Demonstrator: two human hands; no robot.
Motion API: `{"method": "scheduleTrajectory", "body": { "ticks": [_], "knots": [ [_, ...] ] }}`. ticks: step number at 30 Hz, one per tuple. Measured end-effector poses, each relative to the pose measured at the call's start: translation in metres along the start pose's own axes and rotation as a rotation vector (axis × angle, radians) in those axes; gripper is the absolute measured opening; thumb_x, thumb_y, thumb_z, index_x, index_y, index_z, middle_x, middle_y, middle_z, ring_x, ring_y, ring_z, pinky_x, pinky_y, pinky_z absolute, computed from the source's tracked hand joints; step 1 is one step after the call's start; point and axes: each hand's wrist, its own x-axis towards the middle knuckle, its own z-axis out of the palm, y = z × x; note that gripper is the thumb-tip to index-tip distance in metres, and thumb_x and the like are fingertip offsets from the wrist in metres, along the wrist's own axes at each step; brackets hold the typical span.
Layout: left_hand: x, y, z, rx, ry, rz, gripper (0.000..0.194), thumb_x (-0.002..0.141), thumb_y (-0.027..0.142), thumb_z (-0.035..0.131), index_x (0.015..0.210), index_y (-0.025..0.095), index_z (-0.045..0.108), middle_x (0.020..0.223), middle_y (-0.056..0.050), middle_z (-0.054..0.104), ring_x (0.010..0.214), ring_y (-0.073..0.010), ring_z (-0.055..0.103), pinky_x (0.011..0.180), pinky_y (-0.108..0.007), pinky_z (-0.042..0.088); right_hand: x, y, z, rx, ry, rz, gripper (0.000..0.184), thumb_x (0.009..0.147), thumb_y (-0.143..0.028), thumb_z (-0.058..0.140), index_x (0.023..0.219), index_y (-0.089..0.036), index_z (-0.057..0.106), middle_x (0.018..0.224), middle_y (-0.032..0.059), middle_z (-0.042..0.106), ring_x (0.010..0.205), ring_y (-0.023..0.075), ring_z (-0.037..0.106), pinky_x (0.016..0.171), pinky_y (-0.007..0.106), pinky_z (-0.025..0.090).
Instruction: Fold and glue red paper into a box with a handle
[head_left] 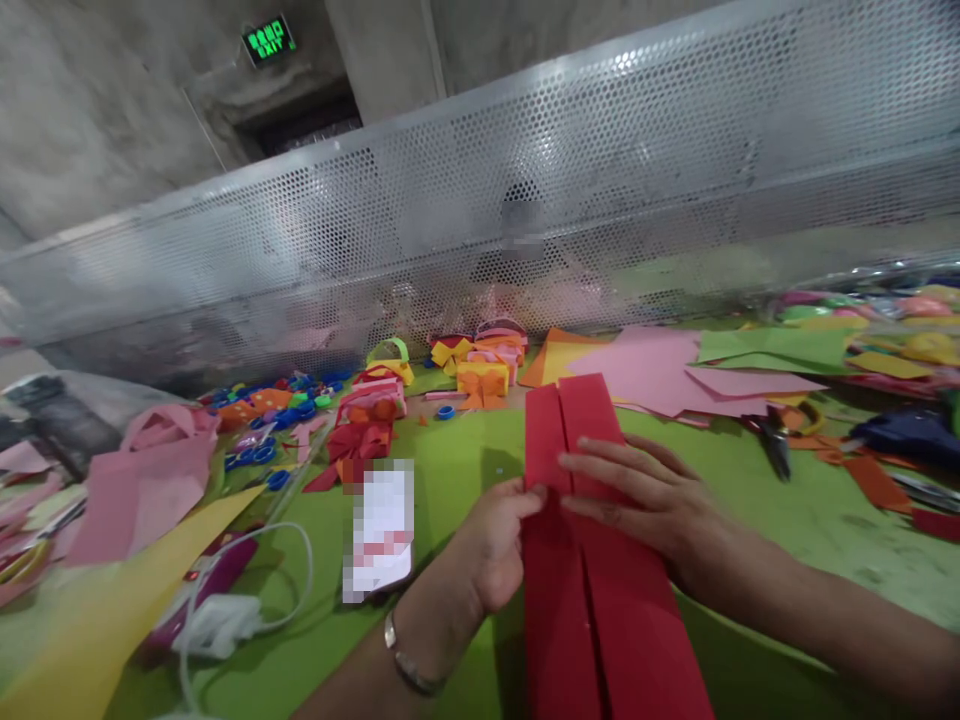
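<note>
A long red sheet of paper [551,610] lies lengthwise before me, its two sides folded inward so that they nearly meet along a narrow middle gap. My left hand [489,540] grips its left edge, thumb on top and the other fingers partly hidden beside it. Across the right-hand flap, my right hand [649,495] lies with fingers stretched out and pressing on the paper. Left of the paper, a phone [381,535] with a blurred screen rests on the green tabletop [480,440].
Small paper bags with bows [484,380] stand at the back, below a perforated metal panel [420,230]. Pink sheets [652,365] and dark-bladed scissors [776,445] lie to the right. At left are a white charger [217,625] with its cable and a yellow sheet [112,610].
</note>
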Motion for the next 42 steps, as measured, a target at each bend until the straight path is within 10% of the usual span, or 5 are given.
{"method": "scheduleTrajectory", "body": {
  "ticks": [12, 20, 28, 34, 42],
  "knots": [
    [-0.003, 0.002, 0.004, 0.129, 0.066, -0.026, 0.039, 0.07, 0.002, 0.058, 0.107, 0.013, 0.06, 0.078, -0.006, 0.07, 0.062, -0.0176, 0.066, 0.061, -0.028, 0.051, 0.009, -0.007, -0.024, 0.14, -0.298, -0.157, 0.047, 0.092, -0.009, 0.04, 0.135, -0.025, 0.051, 0.138, 0.0078, 0.055, 0.113, 0.0202, 0.059, 0.089, 0.037, 0.05],
    [-0.001, -0.004, 0.001, 0.054, 0.138, -0.027, 0.097, 0.066, -0.007, 0.054, 0.151, 0.022, 0.018, 0.071, 0.002, 0.063, 0.058, -0.0138, 0.06, 0.067, -0.027, 0.05, 0.005, 0.003, -0.005, 0.288, 0.005, -0.029, 0.023, 0.095, -0.015, 0.046, 0.113, -0.021, 0.059, 0.107, 0.0082, 0.068, 0.1, 0.016, 0.062, 0.085, 0.028, 0.051],
    [-0.034, 0.008, 0.001, 0.075, 0.047, -0.054, 0.093, 0.062, -0.006, 0.051, 0.147, 0.026, 0.03, 0.098, -0.004, 0.066, 0.065, -0.0112, 0.062, 0.073, -0.026, 0.051, 0.008, -0.003, -0.032, 0.222, -0.001, -0.059, 0.023, 0.096, -0.012, 0.04, 0.095, -0.021, 0.061, 0.092, 0.007, 0.067, 0.082, 0.0152, 0.062, 0.07, 0.027, 0.05],
    [-0.064, -0.01, -0.042, 1.088, 0.204, 0.473, 0.081, 0.068, 0.0, 0.054, 0.143, 0.028, 0.042, 0.13, -0.011, 0.05, 0.124, -0.0318, 0.046, 0.104, -0.054, 0.035, -0.032, -0.013, -0.057, 0.098, -0.12, -0.045, 0.026, 0.098, -0.023, 0.039, 0.095, -0.024, 0.065, 0.093, 0.0077, 0.071, 0.085, 0.0186, 0.064, 0.074, 0.031, 0.05],
    [-0.062, 0.003, -0.005, 1.701, -0.861, 0.761, 0.073, 0.077, 0.017, 0.06, 0.144, 0.035, 0.038, 0.131, -0.01, 0.059, 0.135, -0.0366, 0.036, 0.111, -0.064, 0.001, -0.059, -0.023, -0.05, 0.098, -0.13, 0.078, 0.03, 0.101, -0.033, 0.039, 0.095, -0.024, 0.067, 0.095, 0.0042, 0.073, 0.091, 0.0179, 0.062, 0.076, 0.031, 0.046]
  ]
}}
